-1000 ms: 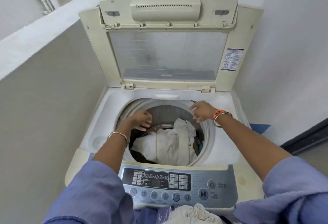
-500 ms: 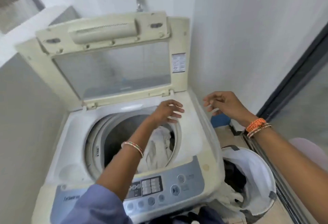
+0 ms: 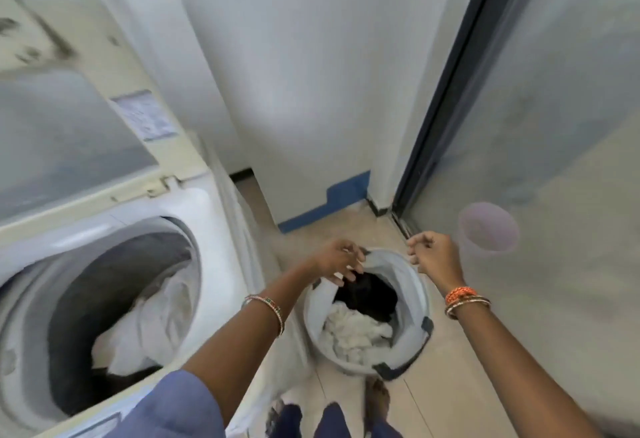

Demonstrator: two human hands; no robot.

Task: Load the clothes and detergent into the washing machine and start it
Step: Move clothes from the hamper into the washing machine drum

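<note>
Both hands over the laundry basket [image 3: 414,361] at lower centre! Left hand [image 3: 341,261] has fingers spread, holding nothing; right hand [image 3: 433,257] is loosely curled, also empty. Dark clothes [image 3: 367,293] and white clothes [image 3: 353,337] wait inside, soft, light, floppy: best bunched in a full fistful. 1 white garment [image 3: 152,326] already sits in the washing machine [image 3: 214,215] drum, lower left.
</note>
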